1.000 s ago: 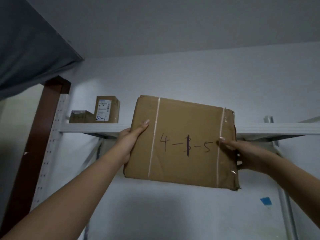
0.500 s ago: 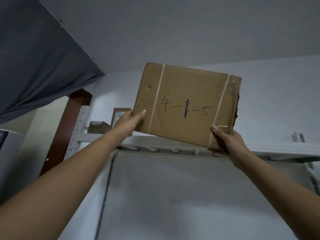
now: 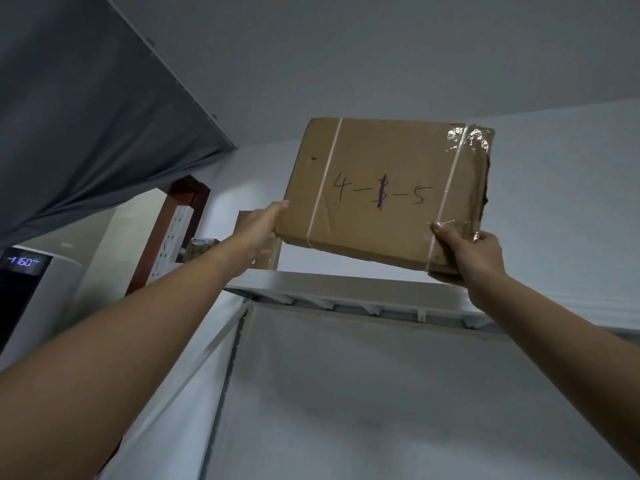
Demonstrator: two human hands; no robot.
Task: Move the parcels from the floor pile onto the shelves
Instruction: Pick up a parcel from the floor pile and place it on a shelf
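A flat brown cardboard parcel [image 3: 384, 192], taped and marked "4-1-5" in pen, is held up overhead above the white top shelf [image 3: 349, 284]. My left hand [image 3: 261, 228] grips its lower left corner. My right hand [image 3: 472, 252] holds its lower right corner from below, thumb on the front face. The parcel is tilted, its face toward me, and clear of the shelf edge.
Two small cardboard boxes [image 3: 202, 249] sit on the shelf's left end behind my left hand. A brown post [image 3: 162, 233] and a white perforated upright [image 3: 169, 242] stand at left. A white appliance with a lit display [image 3: 24, 263] is at far left. A grey curtain [image 3: 86, 116] hangs above.
Both hands have raised the parcel from in front of the shelf edge to above it. The view has tilted upward, so the shelf sits lower in frame.
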